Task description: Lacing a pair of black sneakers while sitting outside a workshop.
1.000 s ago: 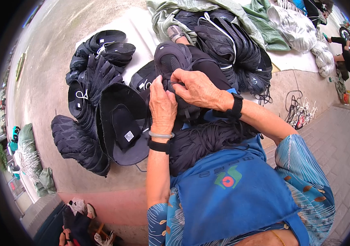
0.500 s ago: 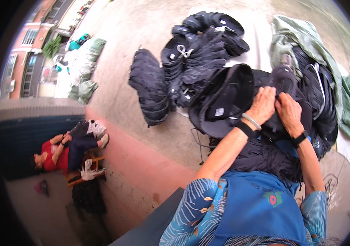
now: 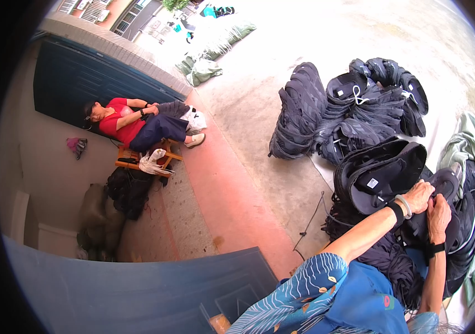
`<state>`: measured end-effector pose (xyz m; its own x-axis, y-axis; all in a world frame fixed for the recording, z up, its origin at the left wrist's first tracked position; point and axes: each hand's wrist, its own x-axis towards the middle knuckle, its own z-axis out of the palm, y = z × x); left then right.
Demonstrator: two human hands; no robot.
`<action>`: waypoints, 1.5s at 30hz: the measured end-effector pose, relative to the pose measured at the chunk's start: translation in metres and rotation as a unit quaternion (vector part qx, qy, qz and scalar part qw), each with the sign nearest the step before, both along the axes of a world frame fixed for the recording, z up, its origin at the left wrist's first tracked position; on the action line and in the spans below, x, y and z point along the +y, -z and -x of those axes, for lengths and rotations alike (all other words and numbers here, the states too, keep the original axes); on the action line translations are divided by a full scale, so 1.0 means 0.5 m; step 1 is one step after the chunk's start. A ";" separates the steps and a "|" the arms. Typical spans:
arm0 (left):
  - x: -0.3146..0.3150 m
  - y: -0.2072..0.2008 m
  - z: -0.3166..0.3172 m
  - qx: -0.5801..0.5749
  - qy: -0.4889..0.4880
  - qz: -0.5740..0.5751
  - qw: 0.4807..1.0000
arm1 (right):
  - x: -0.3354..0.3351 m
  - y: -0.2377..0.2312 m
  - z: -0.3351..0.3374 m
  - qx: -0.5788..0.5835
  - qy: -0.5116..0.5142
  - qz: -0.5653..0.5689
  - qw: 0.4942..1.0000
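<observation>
My left hand (image 3: 419,196), with a pale bangle and a black wristband, pinches the edge of a dark shoe upper (image 3: 445,180). Close beside it, my right hand (image 3: 439,215) has its fingers closed on the same upper; the fingertips are partly hidden. To the left of my hands, several larger black shoe pieces (image 3: 354,181) with a small white label lie nested together. A tangle of black strips (image 3: 396,273) rests over the blue apron (image 3: 368,300) on my lap.
Bundles of black uppers (image 3: 298,111) tied with white string lie ahead on the ground. More black bundles (image 3: 474,217) sit at the right beside green sheeting (image 3: 474,142). A person in red (image 3: 129,123) sits at the left by a blue door (image 3: 98,83). A blue panel (image 3: 154,289) stands near me.
The view has swung left, so the bundles and my hands appear farther right and lower. Both hands remain close together on the dark upper.
</observation>
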<state>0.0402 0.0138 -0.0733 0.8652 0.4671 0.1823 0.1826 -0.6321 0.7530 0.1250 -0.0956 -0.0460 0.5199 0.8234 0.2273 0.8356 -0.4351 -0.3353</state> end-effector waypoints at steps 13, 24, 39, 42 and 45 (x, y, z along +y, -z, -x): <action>-0.004 -0.005 0.014 -0.090 -0.020 0.048 0.995 | -0.001 -0.001 0.008 -0.058 -0.039 0.013 0.997; -0.027 0.016 -0.004 -0.101 -0.049 0.054 0.992 | 0.007 -0.021 -0.016 -0.029 -0.097 0.023 0.995; -0.031 -0.018 0.029 -0.090 -0.048 0.052 0.993 | 0.034 -0.137 0.008 0.157 -0.127 -0.062 0.977; -0.033 -0.018 0.031 -0.087 -0.063 0.047 0.993 | 0.040 -0.121 0.012 0.167 -0.122 -0.080 0.975; -0.037 -0.018 0.038 -0.073 -0.044 0.073 0.994 | 0.042 -0.109 0.007 0.211 -0.108 -0.099 0.966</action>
